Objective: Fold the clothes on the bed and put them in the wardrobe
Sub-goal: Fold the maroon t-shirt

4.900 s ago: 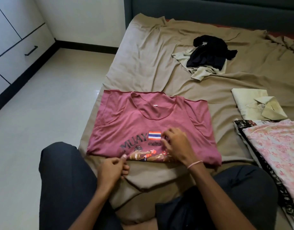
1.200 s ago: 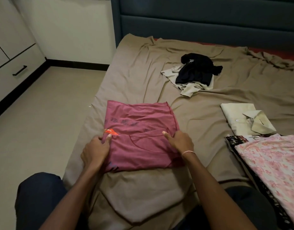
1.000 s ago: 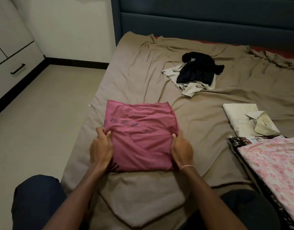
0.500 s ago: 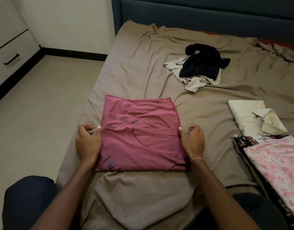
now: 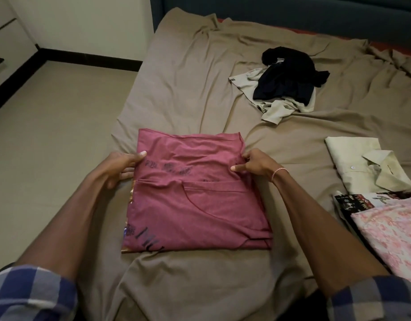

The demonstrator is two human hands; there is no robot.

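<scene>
A maroon T-shirt, folded into a rough square, lies on the brown bedsheet near the bed's front edge. My left hand holds its upper left edge, thumb on top and fingers underneath. My right hand pinches the upper right edge. A black garment lies crumpled on a beige garment farther back on the bed. A folded pale green shirt sits at the right. Below it lies a pink floral cloth on top of a black patterned one.
White wardrobe drawers with a black handle stand at the far left, across the beige tiled floor. A dark padded headboard closes the far end of the bed.
The shirt went from spread flat to a folded square. In the last half second both hands slid up from its middle sides to the upper edges and took hold of them.
</scene>
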